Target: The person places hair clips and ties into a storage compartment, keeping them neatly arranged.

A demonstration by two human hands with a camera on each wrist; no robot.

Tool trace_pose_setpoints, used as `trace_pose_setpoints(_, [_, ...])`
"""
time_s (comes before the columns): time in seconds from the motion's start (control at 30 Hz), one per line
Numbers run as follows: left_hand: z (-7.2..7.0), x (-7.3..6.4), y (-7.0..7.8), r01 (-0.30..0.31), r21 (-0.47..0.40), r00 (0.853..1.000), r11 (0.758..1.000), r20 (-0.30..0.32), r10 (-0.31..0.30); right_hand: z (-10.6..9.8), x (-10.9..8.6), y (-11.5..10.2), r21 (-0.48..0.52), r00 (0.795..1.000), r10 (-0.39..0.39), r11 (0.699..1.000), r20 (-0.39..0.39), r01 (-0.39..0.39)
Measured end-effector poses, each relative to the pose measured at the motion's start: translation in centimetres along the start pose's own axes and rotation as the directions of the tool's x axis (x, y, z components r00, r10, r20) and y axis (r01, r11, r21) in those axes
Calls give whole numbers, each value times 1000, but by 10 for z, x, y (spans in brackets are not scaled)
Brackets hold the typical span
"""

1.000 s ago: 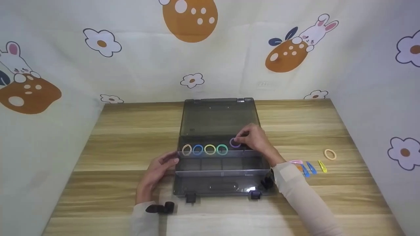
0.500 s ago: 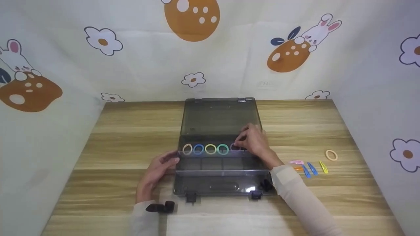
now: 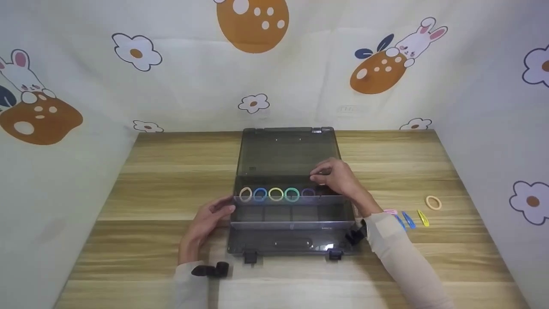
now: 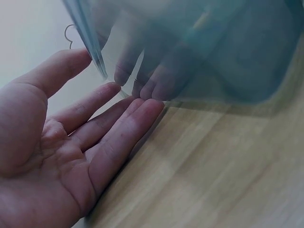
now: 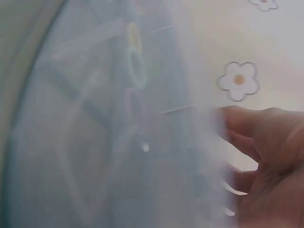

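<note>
A smoky see-through organizer box (image 3: pixel 279 244) lies with its lid (image 3: pixel 287 154) folded back. Along its far compartment stand ring-shaped hair ties, left to right: peach (image 3: pixel 240 194), blue (image 3: pixel 254 194), yellow (image 3: pixel 269 194), green (image 3: pixel 285 195) and purple (image 3: pixel 303 193). Just above and right of the purple one is my right hand (image 3: pixel 338 176), fingers loosely bent and holding nothing visible. My left hand (image 3: pixel 210 219) touches the box's left side; in the left wrist view its thumb and extended fingers (image 4: pixel 128 123) meet the clear wall. The box wall hides the right fingertips in the right wrist view.
Right of the box, a peach ring (image 3: pixel 427 202) lies on the wooden table (image 3: pixel 163 171). Near it are snap hair clips: yellow (image 3: pixel 423 218), blue (image 3: pixel 408 219) and pink (image 3: pixel 390 212), partly behind the right sleeve. A patterned cloth (image 3: pixel 193 86) stands behind the table.
My right hand has let go of the purple hair tie, which now stands beside the green one, and has drawn up and slightly right. The left hand stays at the box.
</note>
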State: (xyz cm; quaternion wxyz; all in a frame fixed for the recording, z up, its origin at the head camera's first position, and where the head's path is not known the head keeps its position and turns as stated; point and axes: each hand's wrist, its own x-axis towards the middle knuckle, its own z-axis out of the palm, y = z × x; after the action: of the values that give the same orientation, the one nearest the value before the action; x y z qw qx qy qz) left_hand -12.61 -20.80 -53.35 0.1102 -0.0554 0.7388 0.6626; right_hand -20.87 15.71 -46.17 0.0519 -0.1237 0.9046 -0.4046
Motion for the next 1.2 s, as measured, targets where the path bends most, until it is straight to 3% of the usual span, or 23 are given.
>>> trace_pose_setpoints(0.23, [0,2,0,-3,7,1000,1000,1,3,-21,-10,-2,27,998,-36,999,-42,37])
trace_pose_setpoints(0.47, [0,2,0,-1,22,1000,1000,-7,2,-39,-25,13,49,994,-49,997,-95,54])
trace_pose_setpoints(0.8, [-1,1,0,24,27,1000,999,5,-24,-77,-57,55,37,973,-32,998,-227,42])
trace_pose_setpoints(1.03, [-3,0,0,15,18,1000,1000,1,-15,-107,-84,88,-13,961,-42,999,-272,40])
trace_pose_setpoints(1.2, [-3,2,0,10,25,1000,1000,8,-10,-127,-104,114,-46,941,22,998,-339,-40])
